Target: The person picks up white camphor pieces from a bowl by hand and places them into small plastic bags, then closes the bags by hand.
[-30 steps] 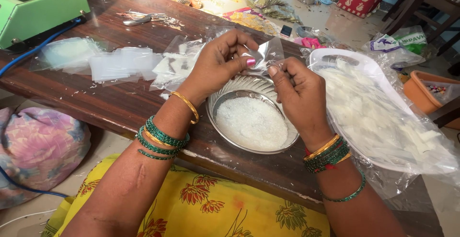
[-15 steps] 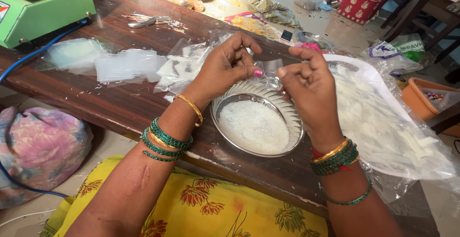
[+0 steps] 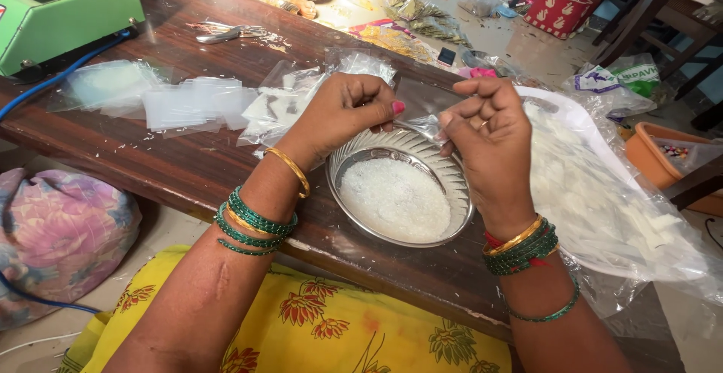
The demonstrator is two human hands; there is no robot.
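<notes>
Nearest, below both wrists: steel plate (image 3: 354, 163) of white grains (image 3: 395, 200), sitting near the desk's (image 3: 188, 166) front edge, no spill seen. Above it, left hand (image 3: 343, 113) and right hand (image 3: 489, 136) are close together, fingers of each pinched on a small clear pouch (image 3: 425, 113) held over the plate's far rim. Half a second ago the hands sat a bit higher and closer; now they have dropped toward the plate and the pouch looks stretched between them, probably being opened, hard to tell through the clear film. Left of the left hand: loose empty pouches (image 3: 188, 102), room there. Right of the right hand: big plastic sheet (image 3: 602, 192) with white pieces, overhanging the desk edge, tight. Far left: green machine (image 3: 64, 11). Beyond the hands, scissors (image 3: 218, 34).
</notes>
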